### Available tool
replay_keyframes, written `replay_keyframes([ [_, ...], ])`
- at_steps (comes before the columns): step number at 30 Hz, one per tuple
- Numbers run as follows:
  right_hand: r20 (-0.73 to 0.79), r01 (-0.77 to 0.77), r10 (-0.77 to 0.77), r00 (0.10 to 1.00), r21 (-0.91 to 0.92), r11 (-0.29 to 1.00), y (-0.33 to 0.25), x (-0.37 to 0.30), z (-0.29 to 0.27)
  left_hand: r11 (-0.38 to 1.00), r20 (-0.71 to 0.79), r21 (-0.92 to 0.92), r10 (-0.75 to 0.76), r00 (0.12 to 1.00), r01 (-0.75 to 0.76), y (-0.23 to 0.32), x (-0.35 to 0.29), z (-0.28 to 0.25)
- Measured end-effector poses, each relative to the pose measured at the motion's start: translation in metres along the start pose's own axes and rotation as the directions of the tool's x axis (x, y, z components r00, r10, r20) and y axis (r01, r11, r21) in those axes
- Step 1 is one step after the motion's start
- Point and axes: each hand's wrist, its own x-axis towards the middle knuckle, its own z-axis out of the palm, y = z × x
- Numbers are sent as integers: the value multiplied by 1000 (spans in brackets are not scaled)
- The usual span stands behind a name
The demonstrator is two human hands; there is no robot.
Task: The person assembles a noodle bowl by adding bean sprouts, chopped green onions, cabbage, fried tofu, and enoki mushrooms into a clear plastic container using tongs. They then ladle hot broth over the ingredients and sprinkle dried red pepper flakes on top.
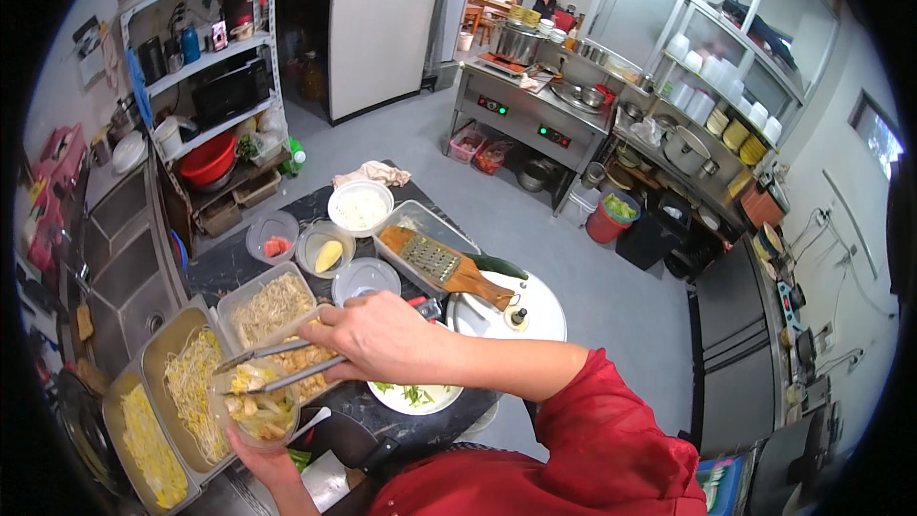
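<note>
In my left hand (266, 463), low on the left, a clear plastic bowl (223, 413) is held from below. It contains pale yellow vegetable pieces. My right hand (382, 333) grips metal tongs (304, 375), whose tips reach over the bowl and touch or hover at the food; which of these I cannot tell. Behind the bowl is a tray of golden-brown pieces (310, 358), partly covered by my right hand. Bean sprouts (191, 373) fill a metal pan to the left, with yellow sprouts (153, 449) in the compartment beside it. A box of pale thin strands (272, 309) stands farther back.
On the dark table, a wooden-framed grater (444, 263) lies across a clear box (411, 218), beside a green cucumber-like vegetable (499, 266) and a round white lid (544, 315). A plate of chopped greens (430, 403) is under my right forearm. Sinks (129, 268) are left; a stove (525, 110) stands beyond.
</note>
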Motion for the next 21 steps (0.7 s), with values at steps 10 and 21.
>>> replay_keyframes([
  [10, 0, -105, 105, 994, -23, 994, 28, -45, 8, 993, 72, 116, 26, 997, -34, -28, -10, 25],
  [21, -96, -189, 172, 980, -213, 958, 23, -32, 53, 921, 42, 165, 350, 936, -352, -62, -36, 72],
])
